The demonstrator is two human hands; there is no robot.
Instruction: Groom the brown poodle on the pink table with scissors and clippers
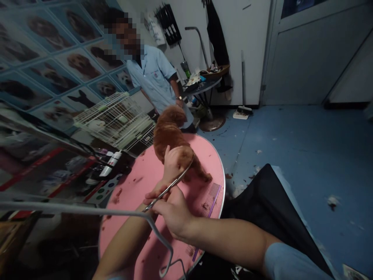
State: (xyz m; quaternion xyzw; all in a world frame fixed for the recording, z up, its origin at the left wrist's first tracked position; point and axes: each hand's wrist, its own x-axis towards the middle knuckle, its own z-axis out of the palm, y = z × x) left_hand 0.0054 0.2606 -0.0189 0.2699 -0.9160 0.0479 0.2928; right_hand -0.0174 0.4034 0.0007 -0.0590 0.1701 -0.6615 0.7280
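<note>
A brown curly-haired dog stands on a round pink grooming table, its rear toward me. My left hand is closed against the dog's hindquarters, part of its fingers hidden in the fur. Crossing over my left forearm, my right hand grips a pair of long curved scissors. The blades point up and away, with their tips beside the dog's rump. A purple-backed metal comb lies near the table's right edge, hair caught in its teeth; my right forearm covers its middle.
A person in a light blue shirt stands beyond the dog. At left are a white wire cage and a white tube. A grey metal arm crosses the near foreground. Hair clippings litter the blue floor.
</note>
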